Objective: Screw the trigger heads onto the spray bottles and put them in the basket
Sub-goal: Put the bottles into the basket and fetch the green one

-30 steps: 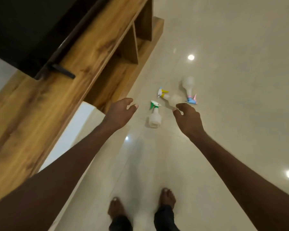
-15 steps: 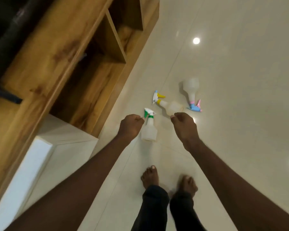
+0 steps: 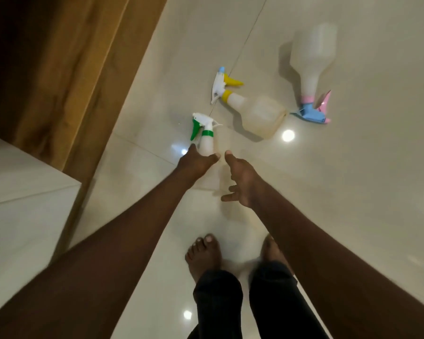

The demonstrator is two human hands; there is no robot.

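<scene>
Left hand [image 3: 194, 165] around the body of the green-trigger spray bottle [image 3: 205, 140], upright on the tiled floor [image 3: 353, 192]; right hand [image 3: 242, 182] just beside, fingers loose, holding nothing. Behind, yellow-trigger bottle [image 3: 252, 112] and pink-and-blue-trigger bottle [image 3: 311, 59] lying on the floor.

wooden cabinet [image 3: 66, 77] left, open floor [image 3: 353, 179] right

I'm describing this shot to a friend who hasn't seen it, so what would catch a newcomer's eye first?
Three spray bottles on the glossy pale floor stand out: the green-trigger bottle nearest, the yellow-trigger bottle lying in the middle, and the pink-and-blue-trigger bottle farthest right. The left hand reaches onto the green-trigger bottle's body, while the right hand hovers open beside it, above the person's bare feet.
</scene>
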